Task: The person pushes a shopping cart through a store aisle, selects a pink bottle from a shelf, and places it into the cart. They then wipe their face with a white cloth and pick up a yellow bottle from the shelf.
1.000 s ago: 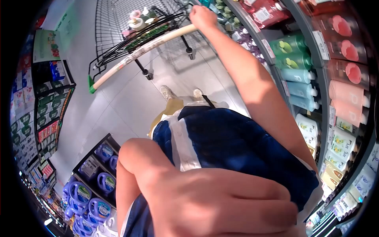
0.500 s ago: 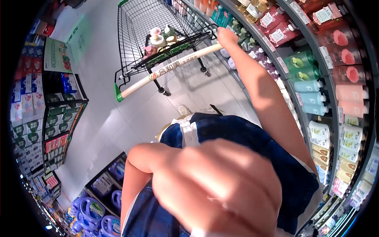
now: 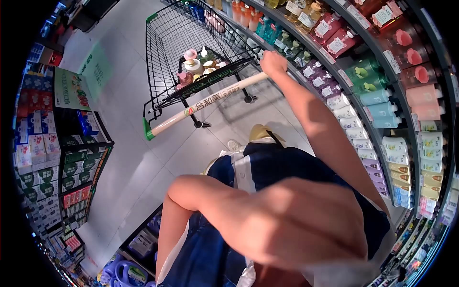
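Observation:
My right hand (image 3: 273, 63) is wrapped round the right end of the pale handle (image 3: 174, 121) of a wire shopping cart (image 3: 160, 62). In the cart, near the handle, stand several bottles, among them a white pump bottle (image 3: 193, 66) and a pink bottle (image 3: 184, 79). My left hand (image 3: 306, 220), large and blurred close to the camera, is raised in front of my body with the elbow bent. Its fingers look curled, but their tips are hidden. Beside it is a blurred whitish patch (image 3: 339, 273) whose kind I cannot make out.
Shelves of bottles (image 3: 363, 76) curve along my right, close to the cart. On the left stands a rack of boxed goods (image 3: 43, 148) with a green sign (image 3: 71, 88). Purple detergent jugs (image 3: 129, 275) sit at lower left. Tiled floor (image 3: 124, 143) runs between.
The cart and my right hand appear slightly lower in view. My left hand has shifted right, and the whitish patch beside it shows more. The shelves have shifted slightly too.

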Motion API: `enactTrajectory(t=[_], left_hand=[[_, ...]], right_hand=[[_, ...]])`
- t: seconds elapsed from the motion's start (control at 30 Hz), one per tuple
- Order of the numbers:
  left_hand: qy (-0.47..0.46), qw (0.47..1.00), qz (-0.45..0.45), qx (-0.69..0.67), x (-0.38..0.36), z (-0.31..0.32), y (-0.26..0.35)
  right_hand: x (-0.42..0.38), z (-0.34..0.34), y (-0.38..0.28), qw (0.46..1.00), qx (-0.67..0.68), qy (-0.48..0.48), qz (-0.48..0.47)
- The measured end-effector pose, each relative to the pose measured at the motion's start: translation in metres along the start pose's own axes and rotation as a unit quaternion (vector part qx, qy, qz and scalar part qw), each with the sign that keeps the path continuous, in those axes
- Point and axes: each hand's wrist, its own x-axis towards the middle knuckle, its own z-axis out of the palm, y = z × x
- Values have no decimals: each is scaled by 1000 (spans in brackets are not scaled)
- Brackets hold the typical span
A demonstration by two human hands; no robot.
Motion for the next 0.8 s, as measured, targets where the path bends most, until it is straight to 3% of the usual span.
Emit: enactTrajectory(t=[0.07, 0.17, 0.23, 0.4, 0.5, 0.57, 0.63, 0.67, 0.8], left_hand=[[-16, 995, 93, 28, -3, 10, 8], [41, 976, 207, 49, -1, 17, -4], [71, 970, 227, 54, -1, 17, -10], [37, 981, 182, 62, 15, -3, -7], [-29, 989, 85, 116, 26, -15, 4], [-124, 979, 19, 159, 41, -29, 16], [-306, 928, 71, 203, 63, -54, 14], [-345, 909, 87, 218, 66, -58, 13], [-165, 927, 71, 329, 56, -24, -3]], right_hand=[[-1, 2, -3, 1000, -6, 6, -3], [2, 5, -9, 1000, -4, 17, 3], [7, 10, -8, 1000, 1, 17, 0], [18, 7, -14, 1000, 1, -4, 1], [26, 5, -14, 1000, 9, -2, -8], [30, 2, -14, 1000, 10, 2, -9], [38, 7, -15, 1000, 16, 1, -5], [43, 7, -13, 1000, 18, -5, -5], [48, -1, -9, 1000, 27, -10, -9]])
